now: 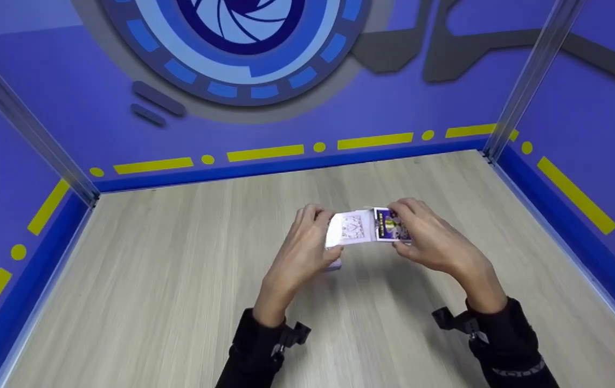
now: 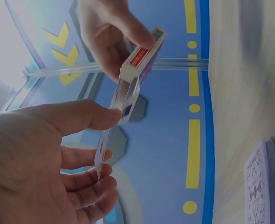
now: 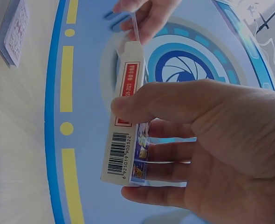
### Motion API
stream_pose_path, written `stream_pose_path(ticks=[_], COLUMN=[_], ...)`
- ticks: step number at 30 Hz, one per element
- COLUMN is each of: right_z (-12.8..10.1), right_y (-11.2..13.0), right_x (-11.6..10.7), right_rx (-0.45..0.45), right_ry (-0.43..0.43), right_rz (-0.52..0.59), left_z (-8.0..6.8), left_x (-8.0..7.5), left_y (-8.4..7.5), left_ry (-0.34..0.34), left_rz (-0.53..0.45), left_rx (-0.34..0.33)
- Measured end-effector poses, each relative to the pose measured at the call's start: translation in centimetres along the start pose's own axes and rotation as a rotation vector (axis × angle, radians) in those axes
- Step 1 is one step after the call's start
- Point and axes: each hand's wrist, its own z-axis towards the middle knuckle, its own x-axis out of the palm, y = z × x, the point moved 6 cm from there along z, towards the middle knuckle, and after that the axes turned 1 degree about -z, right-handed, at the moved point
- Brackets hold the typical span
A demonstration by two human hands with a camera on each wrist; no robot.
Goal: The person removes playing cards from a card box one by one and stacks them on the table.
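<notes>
A small white card box with a red label and a barcode is held above the wooden table. My right hand grips it, thumb on one narrow side and fingers on the other. A patterned card sticks out of the box's open end toward the left. My left hand pinches that card between thumb and fingers. A deck of patterned cards lies flat on the table under my left hand; the deck shows clearly in the left wrist view.
Purple walls with yellow dashes and blue baseboards close the table in at the back and both sides. Metal corner posts stand at the back corners. Black wrist straps sit on both sleeves.
</notes>
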Motion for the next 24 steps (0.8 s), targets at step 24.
stream_pose_path(ticks=[24], right_z=[-0.6], right_y=[-2.2], right_x=[-1.3], right_rx=[0.142], right_ry=[0.019], right_rz=[0.066], left_z=[-0.2], left_x=[-0.8], left_y=[5.6], left_ry=[0.102], left_rz=[-0.099], left_rx=[-0.270])
